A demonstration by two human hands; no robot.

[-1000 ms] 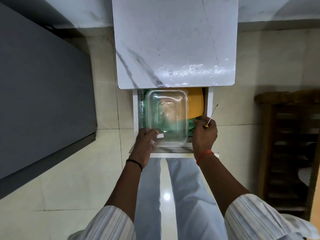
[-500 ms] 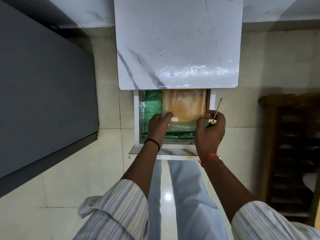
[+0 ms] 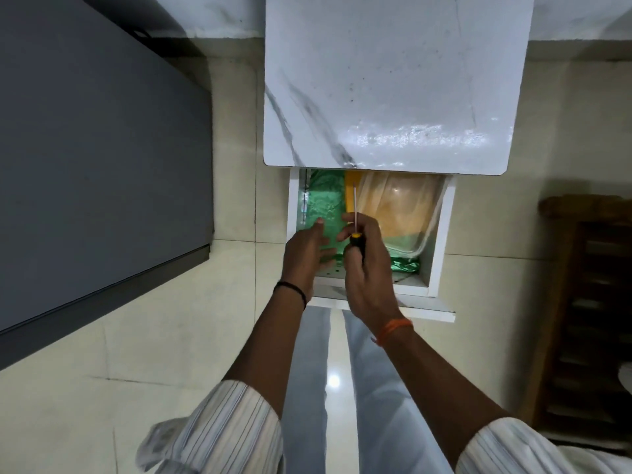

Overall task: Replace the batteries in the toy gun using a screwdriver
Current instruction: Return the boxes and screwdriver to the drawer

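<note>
The right hand (image 3: 367,268) is gripping the screwdriver (image 3: 355,230), shaft pointing away; the left hand (image 3: 306,254) is hovering loose-fingered over the open drawer (image 3: 441,241). The toy gun is not showing (perhaps under the bags), so rummaging tool-in-hand is risking a jab.

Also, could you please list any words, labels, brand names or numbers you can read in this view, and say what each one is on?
None can be read.
The screwdriver in the right hand shows no print on its black and yellow handle.
The green plastic bag and the clear container in the open drawer show no lettering.
The marble tabletop bears only veins and glare.
</note>
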